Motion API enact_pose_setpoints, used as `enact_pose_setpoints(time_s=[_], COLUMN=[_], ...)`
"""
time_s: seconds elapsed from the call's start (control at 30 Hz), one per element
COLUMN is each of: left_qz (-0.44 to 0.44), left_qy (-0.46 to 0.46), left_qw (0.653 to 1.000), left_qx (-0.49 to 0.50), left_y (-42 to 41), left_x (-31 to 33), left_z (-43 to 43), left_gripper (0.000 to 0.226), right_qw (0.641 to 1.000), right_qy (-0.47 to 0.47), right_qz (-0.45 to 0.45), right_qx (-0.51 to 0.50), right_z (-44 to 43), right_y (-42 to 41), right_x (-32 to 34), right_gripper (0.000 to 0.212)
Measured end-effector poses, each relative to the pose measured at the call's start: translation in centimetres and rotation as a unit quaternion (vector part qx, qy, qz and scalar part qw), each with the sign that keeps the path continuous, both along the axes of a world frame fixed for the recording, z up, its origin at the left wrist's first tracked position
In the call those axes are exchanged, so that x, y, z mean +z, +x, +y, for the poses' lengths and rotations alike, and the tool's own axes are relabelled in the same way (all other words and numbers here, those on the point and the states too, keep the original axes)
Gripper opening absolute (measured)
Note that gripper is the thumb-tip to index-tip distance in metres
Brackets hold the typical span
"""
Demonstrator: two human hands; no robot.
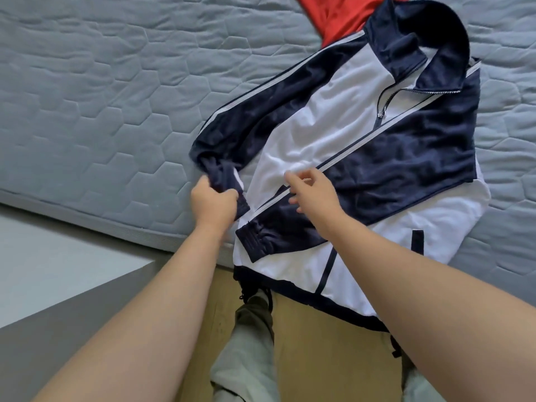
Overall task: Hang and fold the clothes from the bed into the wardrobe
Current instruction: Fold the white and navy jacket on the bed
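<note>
Jacket [333, 134] sleeve clutched in left grip [213, 203] (right grip [314, 195] loose alongside).

Two garments on one bed [101, 82]: one navy-and-white jacket [319, 134] and one red garment [342, 15]. On the jacket, two sleeves [391, 158], two ribbed cuffs [255, 239], one zip pull [381, 114] and two dark pocket strips [417, 242]. Two hands: one left hand [211, 201], one right hand [313, 192]. Two trouser legs [249, 358], one dark shoe [255, 288].

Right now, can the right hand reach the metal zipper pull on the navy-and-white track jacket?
Probably yes: the right hand holds nothing, and the metal zipper pull lies uncovered on the navy-and-white track jacket.
</note>
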State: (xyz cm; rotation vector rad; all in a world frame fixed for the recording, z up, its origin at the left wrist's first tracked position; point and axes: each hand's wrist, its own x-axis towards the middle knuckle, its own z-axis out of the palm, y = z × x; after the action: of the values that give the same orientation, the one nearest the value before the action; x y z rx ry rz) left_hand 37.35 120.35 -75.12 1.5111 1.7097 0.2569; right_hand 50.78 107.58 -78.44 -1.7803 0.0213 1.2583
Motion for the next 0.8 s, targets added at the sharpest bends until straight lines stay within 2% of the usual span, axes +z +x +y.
enact_pose_setpoints(time_s=[0.03, 0.07, 0.1, 0.13, 0.2, 0.23, 0.3, 0.37, 0.4, 0.47, 0.6, 0.63, 0.7, 0.73, 0.8], left_qz=[0.044, 0.068, 0.079, 0.079, 0.059, 0.045, 0.029, 0.036, 0.038, 0.002, -0.119, -0.14, -0.146, -0.144, -0.136], left_qy=[0.09, 0.125, 0.086, -0.032, -0.317, -0.383, -0.381, -0.278, -0.232, -0.236, -0.351, -0.356, -0.348, -0.351, -0.379], left_qw=[0.97, 0.905, 0.846, 0.819, 0.792, 0.796, 0.874, 0.951, 0.968, 0.971, 0.925, 0.919, 0.923, 0.923, 0.915], left_qx=[-0.222, -0.402, -0.52, -0.568, -0.519, -0.466, -0.301, -0.129, -0.083, -0.026, 0.08, 0.091, 0.079, 0.055, -0.024], left_y=[0.8, 1.8, 2.7, 3.8, 5.4, 6.0, 7.2, 8.3, 8.8, 9.7, 11.6, 12.1, 13.0, 13.6, 14.7], left_x=[1.4, 2.5, 3.0, 3.5, 3.7, 3.3, 1.6, -0.4, -1.3, -2.6, -3.1, -3.1, -3.4, -3.5, -3.4], left_z=[-0.8, -1.6, -2.1, -2.4, -2.8, -3.1, -3.6, -3.7, -3.5, -3.3, -2.7, -2.6, -2.6, -2.7, -3.3], left_gripper=[0.014, 0.011, 0.02, 0.032, 0.046, 0.043, 0.032, 0.029, 0.025, 0.015, 0.022, 0.022, 0.021, 0.021, 0.027], right_qw=[0.999, 0.998, 0.995, 0.988, 0.966, 0.961, 0.966, 0.974, 0.972, 0.964, 0.965, 0.969, 0.974, 0.974, 0.97], right_qy=[0.02, 0.023, 0.006, -0.026, -0.098, -0.124, -0.159, -0.192, -0.211, -0.237, -0.248, -0.237, -0.213, -0.206, -0.197], right_qz=[0.014, 0.002, -0.034, -0.08, -0.131, -0.129, -0.103, -0.097, -0.104, -0.101, -0.049, -0.044, -0.067, -0.092, -0.14], right_qx=[-0.027, -0.056, -0.092, -0.133, -0.201, -0.213, -0.178, -0.068, -0.004, 0.071, 0.066, 0.057, 0.022, 0.009, 0.017], right_z=[0.3, 0.3, 0.2, -0.2, -1.7, -2.8, -4.6, -5.7, -6.0, -6.2, -7.3, -7.6, -7.5, -7.4, -7.3], right_y=[0.7, 1.3, 2.1, 3.0, 4.7, 5.3, 5.6, 4.9, 4.4, 3.8, 3.6, 3.4, 3.1, 3.2, 3.6], right_x=[0.4, 0.7, 0.9, 0.9, 0.8, 0.7, 0.3, -0.5, -0.8, -1.5, -2.1, -2.0, -1.7, -1.5, -1.3], right_gripper=[0.036, 0.041, 0.044, 0.045, 0.045, 0.046, 0.053, 0.064, 0.069, 0.069, 0.035, 0.038, 0.062, 0.072, 0.078])
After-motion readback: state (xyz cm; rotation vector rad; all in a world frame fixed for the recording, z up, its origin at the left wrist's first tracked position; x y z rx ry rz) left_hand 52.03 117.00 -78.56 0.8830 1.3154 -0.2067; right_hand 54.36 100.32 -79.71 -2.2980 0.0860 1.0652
